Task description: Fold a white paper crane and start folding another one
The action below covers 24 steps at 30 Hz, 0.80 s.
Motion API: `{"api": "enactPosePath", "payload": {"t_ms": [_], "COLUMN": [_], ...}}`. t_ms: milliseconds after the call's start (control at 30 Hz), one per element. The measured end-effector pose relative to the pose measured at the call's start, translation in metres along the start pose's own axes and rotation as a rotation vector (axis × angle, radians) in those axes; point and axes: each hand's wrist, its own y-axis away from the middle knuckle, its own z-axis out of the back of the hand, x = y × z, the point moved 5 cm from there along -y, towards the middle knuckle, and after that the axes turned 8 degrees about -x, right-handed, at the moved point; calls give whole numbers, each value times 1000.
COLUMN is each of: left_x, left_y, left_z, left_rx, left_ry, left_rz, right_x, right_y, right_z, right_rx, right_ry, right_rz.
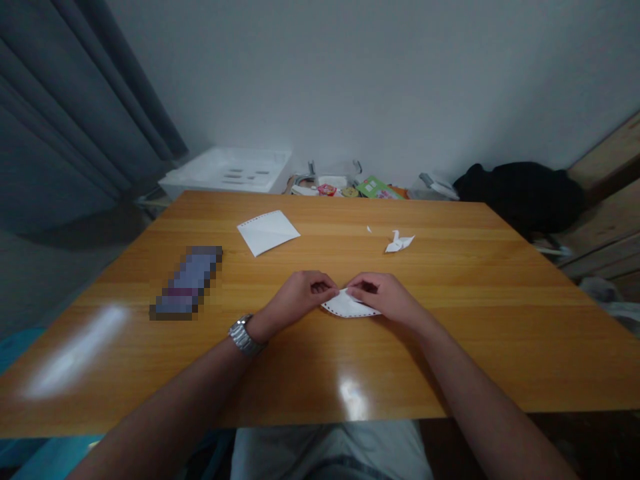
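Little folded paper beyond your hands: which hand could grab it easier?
Probably the right hand: the little folded paper lies beyond it, farther from the left hand. Both pinch the near paper.

A home room: wooden table, grey curtain, floor clutter.

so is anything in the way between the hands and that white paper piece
Nothing visible does. The left hand and the right hand both pinch the folded paper directly on the table. The flat sheet and the small folded figure lie farther back, apart from it.
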Motion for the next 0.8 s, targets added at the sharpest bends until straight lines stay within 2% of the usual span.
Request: {"api": "enactPosePath", "payload": {"t_ms": [133,333,467,633,800], "left_x": [3,-4,-1,4,0], "left_y": [-2,1,1,-1,1], "left_z": [4,-1,-6,-3,-3], "left_rx": [-57,-35,-30,-57,-45], "left_ry": [-25,-41,21,53,43], "left_rz": [13,-25,-20,5,-3], "right_x": [-2,8,14,13,13], "right_y": [-1,2,4,4,4], "right_z": [3,2,-2,0,1], "right_rx": [-27,-35,-25,-44,-29], "right_ry": [-37,38,49,86,120], "right_rz": [-18,17,37,36,39]}}
